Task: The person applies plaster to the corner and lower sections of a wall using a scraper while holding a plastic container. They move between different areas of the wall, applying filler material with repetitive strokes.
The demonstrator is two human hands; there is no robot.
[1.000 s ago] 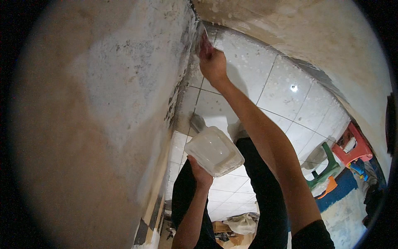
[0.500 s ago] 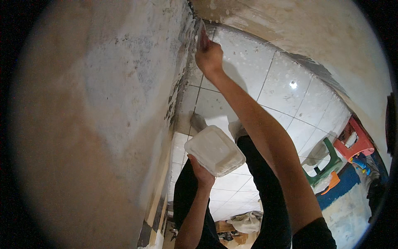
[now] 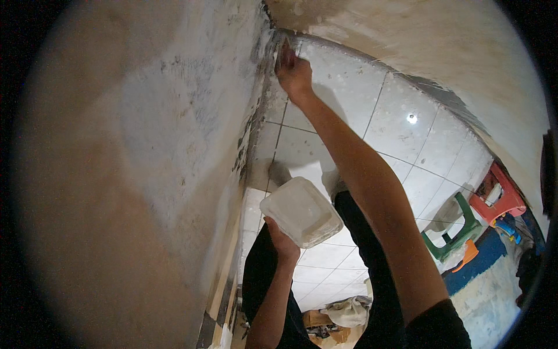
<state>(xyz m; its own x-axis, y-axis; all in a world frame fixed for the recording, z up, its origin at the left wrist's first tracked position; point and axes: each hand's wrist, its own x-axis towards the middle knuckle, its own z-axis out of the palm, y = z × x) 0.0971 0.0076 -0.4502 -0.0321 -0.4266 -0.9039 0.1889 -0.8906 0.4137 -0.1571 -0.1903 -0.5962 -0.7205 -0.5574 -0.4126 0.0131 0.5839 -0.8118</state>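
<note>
My left hand (image 3: 283,239) grips a white rectangular plastic container (image 3: 299,209) by its near left side; whitish material coats its inside and rim. My right arm reaches far forward to the corner of the room. There my right hand (image 3: 295,75) is closed round the dark red handle of a putty knife (image 3: 286,55), close to the left wall (image 3: 168,116). Its thin blade is hard to make out against the wall's lower edge. A pale, whitish patch with dark scuffs covers part of that wall.
White floor tiles (image 3: 401,119) with pale splatters lie between the left wall and the far wall (image 3: 442,41). At the right stand a green plastic stool (image 3: 459,230) and a red one (image 3: 500,195), near an orange item (image 3: 466,256). Cloth (image 3: 350,312) lies behind my legs.
My right hand has turned slightly and the putty knife's blade shows less than before. The container in my left hand stays almost where it was.
</note>
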